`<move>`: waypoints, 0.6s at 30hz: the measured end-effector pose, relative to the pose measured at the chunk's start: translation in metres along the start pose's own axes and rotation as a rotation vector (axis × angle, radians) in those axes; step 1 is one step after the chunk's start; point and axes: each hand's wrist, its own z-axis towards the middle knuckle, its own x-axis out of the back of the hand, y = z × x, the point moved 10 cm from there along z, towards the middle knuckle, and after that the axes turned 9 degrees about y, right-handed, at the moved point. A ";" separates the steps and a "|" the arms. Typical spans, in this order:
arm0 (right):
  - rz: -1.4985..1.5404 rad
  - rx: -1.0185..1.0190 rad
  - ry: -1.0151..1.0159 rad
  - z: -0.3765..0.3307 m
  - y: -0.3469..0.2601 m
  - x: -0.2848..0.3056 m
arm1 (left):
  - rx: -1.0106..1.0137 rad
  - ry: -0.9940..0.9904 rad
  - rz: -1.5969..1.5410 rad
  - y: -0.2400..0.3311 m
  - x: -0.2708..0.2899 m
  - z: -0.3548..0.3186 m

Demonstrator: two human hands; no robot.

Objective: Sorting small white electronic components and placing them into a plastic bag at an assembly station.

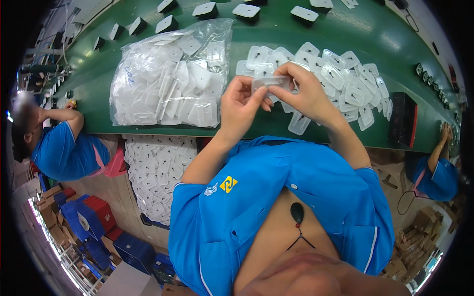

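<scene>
Left hand [240,106]: pinching the near-left edge of a clear plastic tray [270,83].
Right hand [307,93]: gripping its right end.
Tray: hovering above the green worktop [256,32], beside the loose tray pile [345,84].
Handling: likely light, thin, flexing; edges suiting fingertips best.

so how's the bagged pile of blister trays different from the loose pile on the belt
The bagged pile is sealed in a clear plastic bag; the loose pile lies open on the green belt. The bagged pile is heaped thick, the loose pile spread thin. Both look like the same clear trays, one in the hands' grip.
</scene>
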 end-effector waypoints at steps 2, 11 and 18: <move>-0.069 -0.049 -0.099 -0.001 0.000 -0.003 | -0.002 -0.013 0.040 -0.005 -0.002 -0.002; 0.162 -0.219 -0.242 -0.002 0.025 -0.013 | 0.069 -0.051 0.012 -0.007 -0.004 -0.003; 0.355 -0.313 -0.236 -0.005 0.029 -0.017 | 0.055 -0.041 0.004 -0.007 -0.002 0.002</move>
